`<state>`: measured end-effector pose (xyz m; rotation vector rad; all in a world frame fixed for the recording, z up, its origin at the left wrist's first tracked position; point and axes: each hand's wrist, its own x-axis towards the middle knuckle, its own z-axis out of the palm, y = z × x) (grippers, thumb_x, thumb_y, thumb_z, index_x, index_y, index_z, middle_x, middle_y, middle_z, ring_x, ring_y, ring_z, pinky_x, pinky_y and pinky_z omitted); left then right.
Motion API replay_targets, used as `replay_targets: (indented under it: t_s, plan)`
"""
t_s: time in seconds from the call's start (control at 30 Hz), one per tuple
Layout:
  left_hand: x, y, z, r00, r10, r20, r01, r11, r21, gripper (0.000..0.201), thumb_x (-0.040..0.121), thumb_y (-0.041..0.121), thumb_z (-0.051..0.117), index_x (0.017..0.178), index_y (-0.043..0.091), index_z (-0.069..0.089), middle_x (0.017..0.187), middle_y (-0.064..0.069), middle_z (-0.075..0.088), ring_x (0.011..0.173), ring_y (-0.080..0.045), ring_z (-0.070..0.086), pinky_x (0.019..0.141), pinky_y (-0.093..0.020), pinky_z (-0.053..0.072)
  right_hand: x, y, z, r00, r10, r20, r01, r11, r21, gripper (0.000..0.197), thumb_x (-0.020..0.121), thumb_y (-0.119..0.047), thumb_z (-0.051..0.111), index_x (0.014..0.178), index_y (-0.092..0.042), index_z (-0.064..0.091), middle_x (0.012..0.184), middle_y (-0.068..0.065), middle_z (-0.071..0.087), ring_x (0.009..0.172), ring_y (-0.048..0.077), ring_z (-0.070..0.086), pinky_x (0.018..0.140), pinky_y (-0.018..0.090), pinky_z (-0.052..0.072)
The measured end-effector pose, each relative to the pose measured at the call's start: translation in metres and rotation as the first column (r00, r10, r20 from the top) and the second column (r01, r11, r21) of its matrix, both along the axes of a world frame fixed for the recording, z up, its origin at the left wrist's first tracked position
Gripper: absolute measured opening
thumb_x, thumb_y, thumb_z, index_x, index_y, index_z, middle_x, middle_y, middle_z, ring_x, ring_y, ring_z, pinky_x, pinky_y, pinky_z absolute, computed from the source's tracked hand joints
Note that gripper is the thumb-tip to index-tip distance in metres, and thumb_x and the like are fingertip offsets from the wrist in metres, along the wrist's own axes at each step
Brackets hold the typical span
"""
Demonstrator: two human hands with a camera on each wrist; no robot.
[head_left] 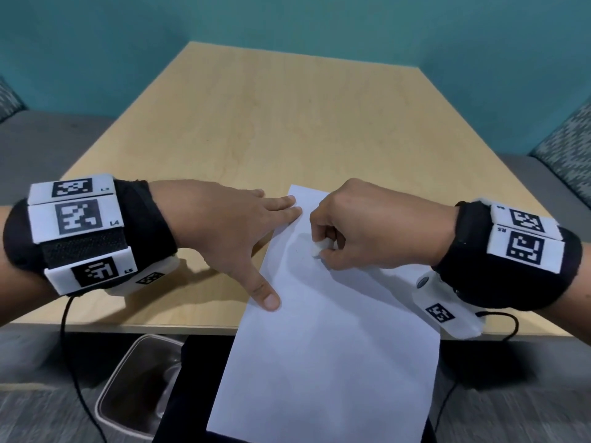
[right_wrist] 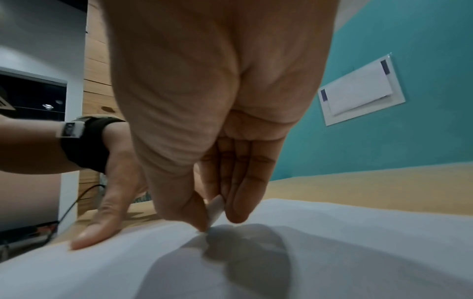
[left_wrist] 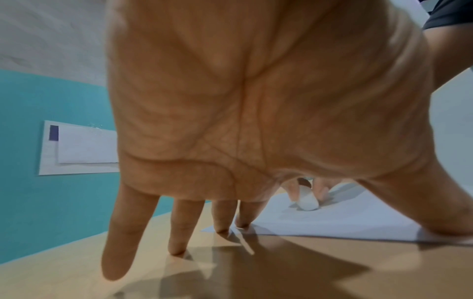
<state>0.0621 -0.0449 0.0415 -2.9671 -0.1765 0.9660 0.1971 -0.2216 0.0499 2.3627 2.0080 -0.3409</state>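
A white sheet of paper [head_left: 332, 330] lies on the wooden table [head_left: 256, 123], its near half hanging over the front edge. My left hand [head_left: 230, 231] is spread flat, fingers straight, with the thumb and two fingertips pressing the sheet's left edge [left_wrist: 332, 220]. My right hand [head_left: 367, 231] is curled over the sheet's upper part and pinches a small white eraser [head_left: 319, 247] between thumb and fingers, its tip down on the paper [right_wrist: 281, 263]. The eraser [left_wrist: 307, 202] shows behind my left palm [left_wrist: 243, 101], and again as a pale sliver, eraser [right_wrist: 215, 208], between my right fingers [right_wrist: 240, 198].
A clear plastic bin [head_left: 140, 385] stands on the floor below the table's front edge, left of my dark lap. Cables hang from both wrist units. Grey bench seats flank the table, and a teal wall [head_left: 287, 27] with a paper holder [right_wrist: 363, 89] stands behind.
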Motion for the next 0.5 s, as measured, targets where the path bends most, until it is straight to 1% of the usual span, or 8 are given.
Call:
replay_targets:
  t_s: [0.07,0.13,0.2,0.3,0.33,0.37,0.43,0.5]
  plan:
    - [0.0006,0.0002,-0.0007,1.000,-0.004,0.003,0.004,1.000,-0.001,0.149,0.052,0.106,0.056,0.163,0.043,-0.021,0.168,0.030,-0.023,0.163,-0.014,-0.005,0.129,-0.046,0.022,-0.0052,-0.0024,-0.0007,0.999,0.040,0.025,-0.040,0.999,-0.009,0.010,0.089,-0.037,0.069,0.089,-0.028,0.068,0.077,-0.011,0.069,0.075,0.008,0.062,0.068,0.035,0.057]
    - [0.0006,-0.0002,-0.0014,1.000,-0.006,0.006,0.006,1.000,0.005,0.148,0.053,0.105,0.057,0.163,0.042,-0.021,0.168,0.030,-0.023,0.163,-0.015,-0.004,0.128,-0.046,0.023,-0.0106,-0.0045,0.0006,0.997,0.073,0.015,-0.073,0.997,-0.036,0.009,0.089,-0.036,0.067,0.090,-0.027,0.069,0.079,-0.011,0.070,0.075,0.008,0.063,0.066,0.031,0.055]
    - [0.0009,0.0002,-0.0017,1.000,-0.011,0.012,0.011,1.000,0.007,0.148,0.054,0.105,0.057,0.163,0.042,-0.021,0.168,0.030,-0.023,0.163,-0.015,-0.004,0.128,-0.046,0.023,-0.0089,-0.0028,0.0025,0.998,0.061,0.017,-0.061,0.997,-0.045,0.009,0.089,-0.036,0.068,0.091,-0.026,0.069,0.079,-0.010,0.070,0.075,0.009,0.063,0.067,0.033,0.057]
    - [0.0010,0.0002,-0.0011,1.000,-0.013,0.020,0.013,1.000,-0.001,0.148,0.053,0.106,0.055,0.163,0.043,-0.021,0.168,0.029,-0.023,0.163,-0.014,-0.004,0.128,-0.045,0.023,-0.0025,-0.0002,0.0011,0.999,0.029,0.036,-0.029,1.000,0.003,0.010,0.088,-0.035,0.067,0.087,-0.026,0.066,0.076,-0.009,0.068,0.074,0.011,0.061,0.067,0.041,0.058]
    - [0.0010,0.0000,-0.0008,1.000,-0.012,0.018,0.012,1.000,-0.002,0.148,0.053,0.106,0.056,0.163,0.043,-0.020,0.168,0.029,-0.023,0.163,-0.014,-0.005,0.128,-0.045,0.023,-0.0027,-0.0006,-0.0005,0.998,0.032,0.047,-0.033,0.999,0.008,0.009,0.088,-0.035,0.066,0.087,-0.026,0.066,0.076,-0.009,0.068,0.075,0.012,0.060,0.067,0.041,0.058]
    - [0.0009,-0.0003,-0.0006,1.000,-0.012,0.017,0.012,1.000,-0.002,0.148,0.054,0.105,0.056,0.163,0.042,-0.020,0.168,0.029,-0.023,0.163,-0.013,-0.005,0.128,-0.045,0.024,-0.0041,-0.0017,-0.0018,0.997,0.047,0.055,-0.047,0.999,0.003,0.009,0.088,-0.035,0.066,0.087,-0.026,0.066,0.078,-0.009,0.068,0.076,0.012,0.061,0.068,0.039,0.057]
    - [0.0005,-0.0006,-0.0003,1.000,-0.014,0.019,0.014,1.000,0.004,0.147,0.055,0.105,0.056,0.164,0.041,-0.020,0.168,0.030,-0.023,0.163,-0.013,-0.005,0.128,-0.044,0.025,-0.0071,-0.0052,-0.0011,0.997,0.078,0.022,-0.077,0.997,-0.023,0.009,0.090,-0.036,0.067,0.091,-0.027,0.068,0.080,-0.010,0.069,0.076,0.009,0.062,0.068,0.032,0.056]
    - [0.0001,-0.0010,0.0003,1.000,-0.017,0.023,0.017,1.000,0.011,0.147,0.054,0.106,0.055,0.164,0.041,-0.020,0.168,0.030,-0.023,0.163,-0.013,-0.003,0.128,-0.045,0.026,-0.0055,-0.0085,0.0039,0.997,0.080,-0.017,-0.081,0.996,-0.031,0.012,0.091,-0.039,0.069,0.096,-0.028,0.071,0.082,-0.012,0.070,0.077,0.006,0.064,0.069,0.030,0.056]
